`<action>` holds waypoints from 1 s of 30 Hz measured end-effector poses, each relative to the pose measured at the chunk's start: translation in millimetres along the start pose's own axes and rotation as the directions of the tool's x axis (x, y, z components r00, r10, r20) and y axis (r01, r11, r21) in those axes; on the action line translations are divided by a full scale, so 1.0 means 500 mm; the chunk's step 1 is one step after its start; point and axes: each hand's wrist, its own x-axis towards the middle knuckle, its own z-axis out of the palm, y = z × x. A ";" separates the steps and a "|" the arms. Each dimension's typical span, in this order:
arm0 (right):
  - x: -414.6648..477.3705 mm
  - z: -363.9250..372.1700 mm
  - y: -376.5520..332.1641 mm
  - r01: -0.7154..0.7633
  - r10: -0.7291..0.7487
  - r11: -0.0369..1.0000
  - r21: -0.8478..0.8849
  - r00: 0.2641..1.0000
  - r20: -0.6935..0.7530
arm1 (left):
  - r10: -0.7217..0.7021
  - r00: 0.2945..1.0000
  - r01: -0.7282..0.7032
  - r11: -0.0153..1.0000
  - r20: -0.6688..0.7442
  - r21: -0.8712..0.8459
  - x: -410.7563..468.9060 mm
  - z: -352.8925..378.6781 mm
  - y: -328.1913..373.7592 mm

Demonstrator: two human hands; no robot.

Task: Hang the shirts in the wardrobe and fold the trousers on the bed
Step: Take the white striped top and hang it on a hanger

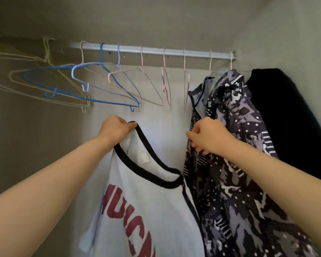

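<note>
Head view: the step in hand is hanging a shirt; trouser folding is not in view. The white jersey (146,201) is the working item. It is not yet on a hanger and hangs in front of the wardrobe's back wall, below the rail (152,50). The left hand (115,131) is closed around the jersey's black-trimmed shoulder strap and bears its weight. The right hand (211,139) has its fingers curled and pinches the front edge of the patterned shirt (239,164), which already hangs at the right end of the rail. The next move appears to require releasing the patterned shirt, taking down one empty hanger such as the blue hanger (101,55), and feeding it through the jersey's neck opening. Obstructions: the empty hangers are splayed at angles and overlap, so they may snag one another. The patterned shirt and the black garment (285,123) crowd the right end.
</note>
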 end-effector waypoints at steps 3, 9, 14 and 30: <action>0.056 -0.036 -0.012 -0.044 0.059 0.992 0.122 0.991 -0.122 | 0.083 0.996 -0.080 0.986 -0.013 0.146 0.021 0.016 0.012; 0.146 -0.094 -0.064 -0.032 0.123 0.947 0.320 0.956 -0.267 | 0.168 0.984 -0.140 0.928 -0.052 0.346 0.069 0.027 0.006; 0.196 -0.120 -0.105 -0.048 0.163 0.882 0.468 0.965 -0.207 | 0.185 0.980 -0.136 0.890 -0.074 0.435 0.095 0.032 -0.004; 0.238 -0.108 -0.117 -0.251 0.295 0.803 0.540 0.955 0.005 | 0.212 0.975 -0.160 0.875 -0.064 0.457 0.098 0.038 -0.005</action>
